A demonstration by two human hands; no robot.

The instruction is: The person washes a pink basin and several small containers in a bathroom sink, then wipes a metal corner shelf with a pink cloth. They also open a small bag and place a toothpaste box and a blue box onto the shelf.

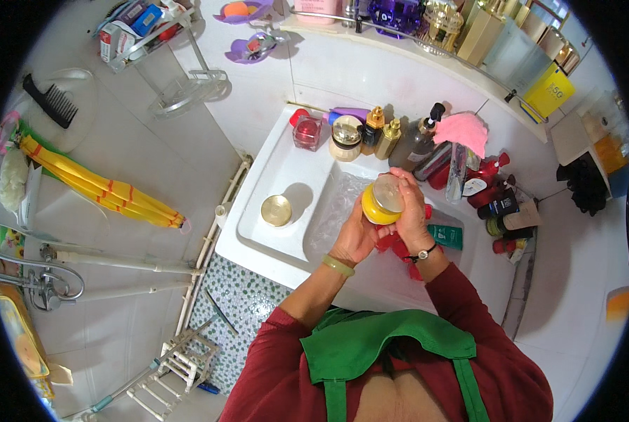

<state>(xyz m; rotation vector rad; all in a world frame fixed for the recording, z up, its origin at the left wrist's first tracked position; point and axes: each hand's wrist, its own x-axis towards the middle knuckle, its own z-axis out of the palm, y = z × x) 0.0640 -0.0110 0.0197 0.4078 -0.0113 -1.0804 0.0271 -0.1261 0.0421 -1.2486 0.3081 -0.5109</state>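
Over the white sink [277, 250], both hands hold a yellow jar with a pale lid [380, 203]. My left hand [359, 232] cups its lower left side, and my right hand [412, 205] wraps its right side, fingers near the lid. Water stands in the basin beneath, where red items [399, 248] and a green tube [446, 237] lie partly hidden by my right hand and wrist. A round gold lid [276, 210] rests on the sink's left ledge. Along the back rim stand a red glass jar [307, 133], a cream jar with a gold lid [345, 138] and small gold-capped bottles [388, 138].
Pump bottles [417, 140] and a pink cloth [462, 134] crowd the sink's back right. Above runs a railed shelf [451, 58] of cosmetics. A folded yellow umbrella [103, 187] hangs on the left wall, above pipes [125, 261] and a white rack [180, 364] near the floor.
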